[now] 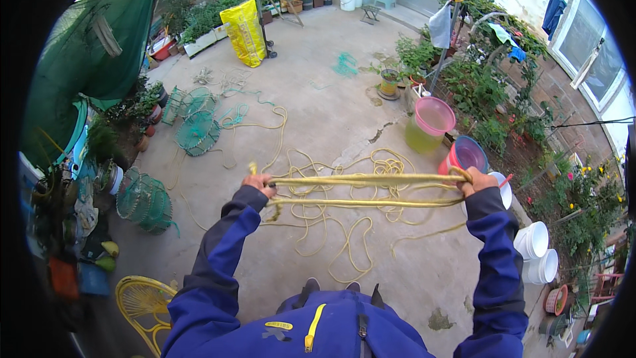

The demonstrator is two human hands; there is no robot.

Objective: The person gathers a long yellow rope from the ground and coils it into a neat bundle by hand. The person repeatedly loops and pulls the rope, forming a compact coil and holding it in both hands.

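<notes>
I hold doubled strands of yellow rope [364,178] stretched horizontally across my body. My left hand [260,184] is closed round the rope at the left, with a short piece sticking up above the fist and another hanging below it. At the right, my right hand [474,183] grips the looped strands. Beneath them, more yellow rope [353,245] lies in loose, tangled loops on the concrete, trailing toward green net traps [197,132] at the left. A further stack of green traps [142,202] sits left of my left hand.
Water-filled pink bucket [430,122], pink-blue bucket [464,156] and white buckets [530,240] line the right beside planted beds [487,93]. A yellow wicker chair [136,292] is at lower left, green netting [73,73] at upper left. A yellow sack on a trolley [242,33] stands behind.
</notes>
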